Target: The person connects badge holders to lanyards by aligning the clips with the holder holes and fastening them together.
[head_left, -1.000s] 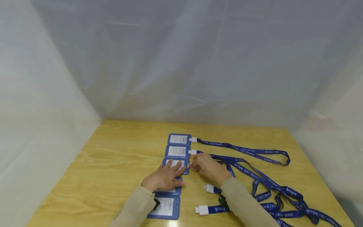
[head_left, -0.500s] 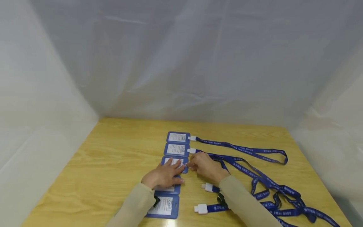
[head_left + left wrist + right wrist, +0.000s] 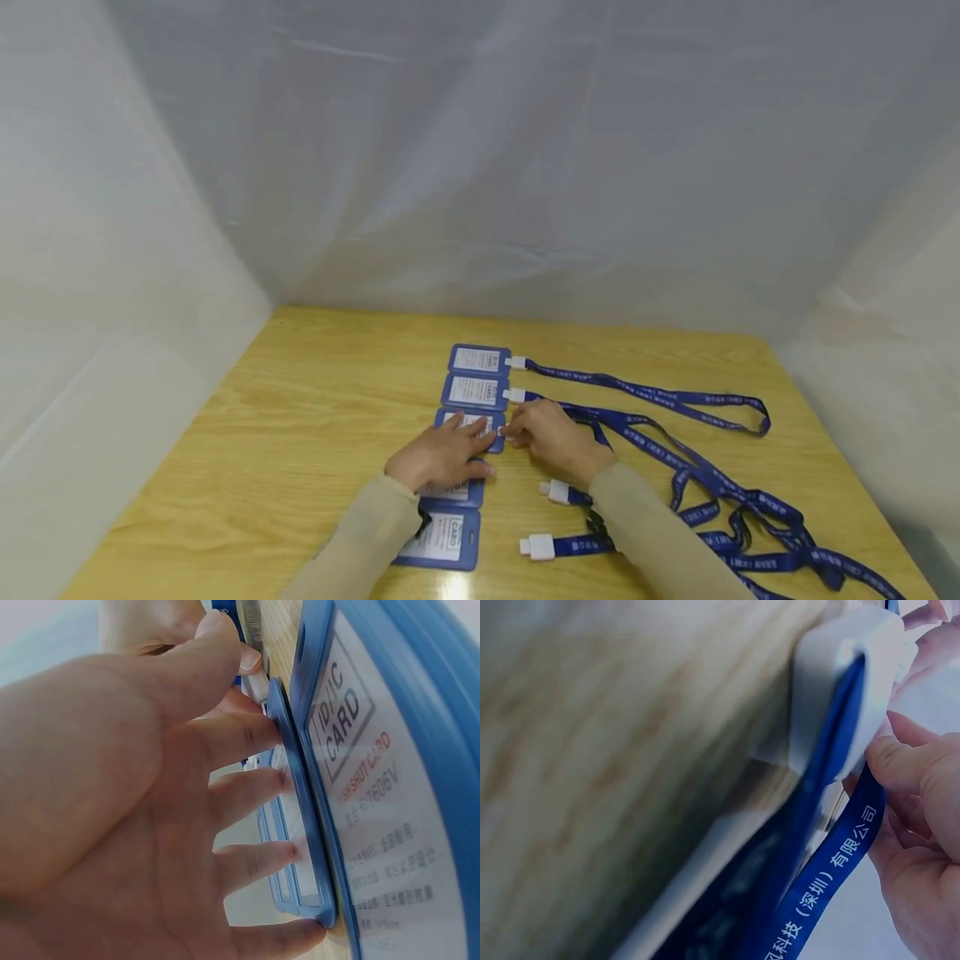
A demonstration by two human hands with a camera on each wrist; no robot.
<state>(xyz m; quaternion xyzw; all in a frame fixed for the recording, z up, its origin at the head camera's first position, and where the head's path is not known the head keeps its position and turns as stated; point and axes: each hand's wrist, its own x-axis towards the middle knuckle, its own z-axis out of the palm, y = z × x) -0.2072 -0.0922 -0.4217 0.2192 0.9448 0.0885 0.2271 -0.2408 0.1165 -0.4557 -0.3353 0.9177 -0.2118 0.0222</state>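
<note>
Spread over the third blue badge holder (image 3: 491, 418) in the column, my left hand (image 3: 438, 457) presses its fingertips on the card face, fingers straight. At that holder's right edge my right hand (image 3: 553, 440) pinches the white clip (image 3: 256, 685) of a blue lanyard between thumb and finger. The lanyard strap (image 3: 832, 862), printed with white characters, trails from this hand in the right wrist view. Fingers hide most of the clip, and I cannot tell whether it is through the holder's slot.
Two holders (image 3: 480, 359) farther back have lanyards clipped on. Nearer me lie two more holders (image 3: 450, 542), partly under my left arm. Two loose white clips (image 3: 538, 547) on lanyards lie by my right forearm, with tangled straps (image 3: 757, 508) to the right. Pale sheeting surrounds the wooden table (image 3: 300, 400).
The view shifts slightly. Both hands stay in nearly the same place at the third badge holder, with the right fingers still on the clip.
</note>
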